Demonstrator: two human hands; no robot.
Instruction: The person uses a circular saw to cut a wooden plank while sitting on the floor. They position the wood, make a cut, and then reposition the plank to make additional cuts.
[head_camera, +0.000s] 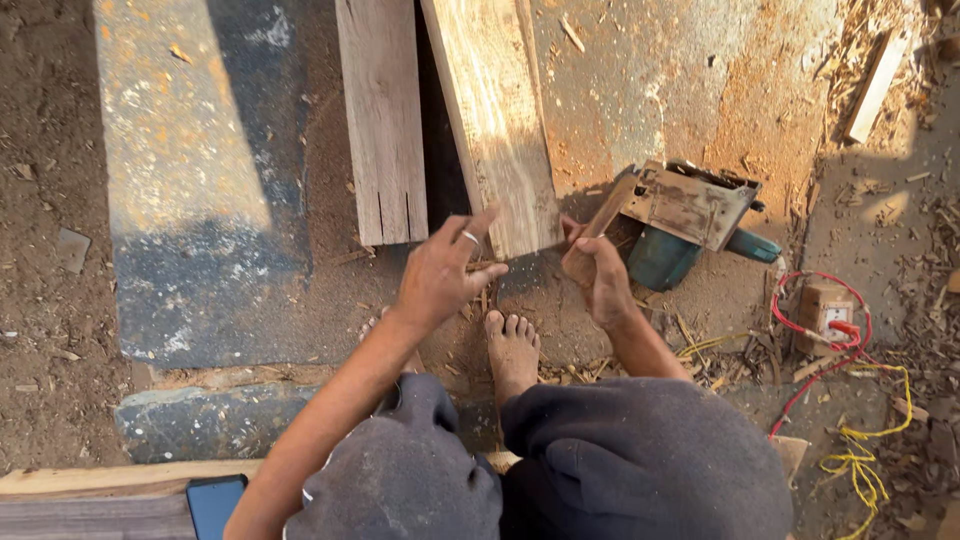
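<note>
Head view, looking straight down. Squatted on sawdust-covered ground, bare foot (512, 345) planted just below the near end of the tilted plank (495, 120). Left hand (440, 275) raised and spread, fingers loose, ring on one finger, hovering just left of the plank's near end; gripped nothing. Right hand (603, 280) closed around a small wood block (592, 240), held just right of the plank's near corner, apparently touching or very close to it. Second plank (382, 115) lay flat just left of the tilted one, split at its near end, a dark gap between the two. Electric planer (680, 225), teal body and rusty base plate, sat idle just right of the plank, beyond the right hand, untouched. Further right of the plank: small socket box (822, 310) with red and yellow wires (850, 450) trailing off. Dark concrete slab (200, 180) well left of the plank. Phone (213, 505) on a board near the lower edge, well below the plank.

Judged mid-job: shavings and dust everywhere, plank face pale and fresh in part, planer set aside, hand work at the plank's end under way.
</note>
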